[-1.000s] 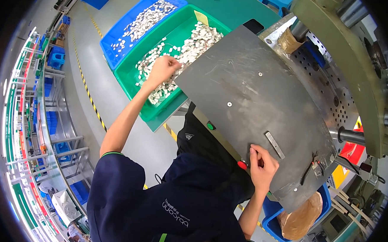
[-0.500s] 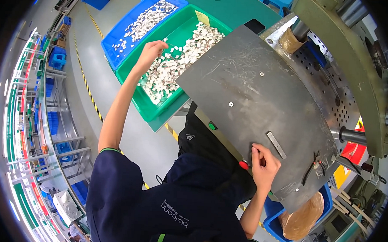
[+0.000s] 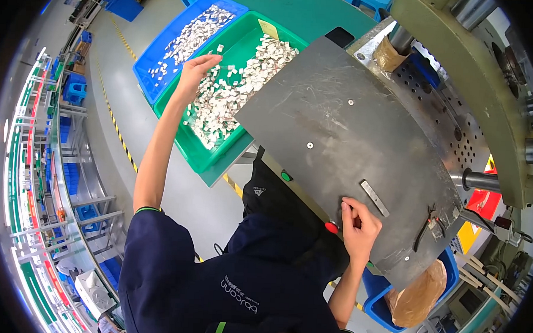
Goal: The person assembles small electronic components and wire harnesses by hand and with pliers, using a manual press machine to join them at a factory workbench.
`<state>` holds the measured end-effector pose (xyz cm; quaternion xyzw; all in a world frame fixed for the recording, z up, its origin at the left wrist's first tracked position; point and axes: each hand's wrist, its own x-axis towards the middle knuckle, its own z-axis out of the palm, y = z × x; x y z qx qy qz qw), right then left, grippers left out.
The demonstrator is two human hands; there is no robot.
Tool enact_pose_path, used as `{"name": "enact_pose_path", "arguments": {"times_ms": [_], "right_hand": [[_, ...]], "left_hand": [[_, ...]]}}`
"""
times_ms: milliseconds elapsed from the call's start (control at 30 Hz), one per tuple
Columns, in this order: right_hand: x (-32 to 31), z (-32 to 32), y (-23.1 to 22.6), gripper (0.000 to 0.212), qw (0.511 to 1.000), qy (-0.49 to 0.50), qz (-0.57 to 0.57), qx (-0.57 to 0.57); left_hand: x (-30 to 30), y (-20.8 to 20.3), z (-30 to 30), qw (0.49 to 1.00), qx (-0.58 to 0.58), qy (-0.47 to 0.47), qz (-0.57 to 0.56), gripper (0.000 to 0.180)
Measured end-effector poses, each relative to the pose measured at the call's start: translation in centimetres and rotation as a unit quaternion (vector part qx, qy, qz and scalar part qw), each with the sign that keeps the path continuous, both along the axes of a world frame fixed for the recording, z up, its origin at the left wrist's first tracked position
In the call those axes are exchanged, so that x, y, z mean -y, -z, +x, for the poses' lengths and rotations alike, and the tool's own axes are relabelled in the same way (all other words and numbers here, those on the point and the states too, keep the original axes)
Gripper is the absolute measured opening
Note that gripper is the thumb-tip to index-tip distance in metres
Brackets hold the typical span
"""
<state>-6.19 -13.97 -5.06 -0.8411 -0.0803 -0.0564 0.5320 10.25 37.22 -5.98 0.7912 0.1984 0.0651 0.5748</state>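
Observation:
My left hand (image 3: 196,74) is over the green bin (image 3: 198,157), its thumb and fingers pinched together. A small white block (image 3: 220,48) shows just beyond the fingertips and appears to be held there. Beneath lies a heap of small white blocks (image 3: 221,108), some with thin wires. My right hand (image 3: 360,226) rests by the near edge of the dark machine table (image 3: 333,128), fingers curled in and thumb against the index finger; whatever they hold, if anything, is hidden. Beside it a short metal bar (image 3: 374,198) lies on the table, apart from the fingers.
A blue bin (image 3: 146,66) with more white pieces adjoins the green one. Pliers (image 3: 424,230) lie at the table's right. A red button (image 3: 331,227) and a green button (image 3: 286,176) sit along its front edge. Machine columns (image 3: 483,180) rise behind. A lined blue bin (image 3: 376,308) stands below right.
My left hand has risen slightly from the heap, and the small white block at its fingertips has moved up with it. The right hand stays curled near the metal bar. The whole view has shifted a little.

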Motion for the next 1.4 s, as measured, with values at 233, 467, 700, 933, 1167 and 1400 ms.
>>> {"name": "enact_pose_path", "arguments": {"times_ms": [233,467,700,933,1167,1400], "right_hand": [[-0.3,0.2,-2.3,0.014,0.999,0.02,0.035,-0.007],[-4.3,3.3,-6.5,0.036,0.994,0.026,0.072,0.077],[-1.4,0.4,-3.6,0.016,0.984,0.13,0.102,0.062],[4.6,-4.4,-1.6,0.019,0.891,0.273,0.36,-0.047],[4.2,-6.3,-2.6,0.018,0.882,0.232,0.372,-0.171],[1.7,-2.2,-2.2,0.016,0.889,0.249,0.317,-0.216]], "left_hand": [[6.2,-4.3,-2.8,0.995,0.034,0.065,-0.062,0.021],[25.2,-8.6,-8.8,0.943,0.123,0.288,0.111,0.017],[34.0,-6.0,-10.5,0.896,0.208,0.381,0.095,0.021],[37.6,-4.5,-7.2,0.798,0.303,0.486,0.187,0.031],[34.0,-2.3,-8.3,0.835,0.224,0.477,0.157,0.03],[35.6,-1.2,-9.2,0.889,0.219,0.397,0.073,0.017]]}}
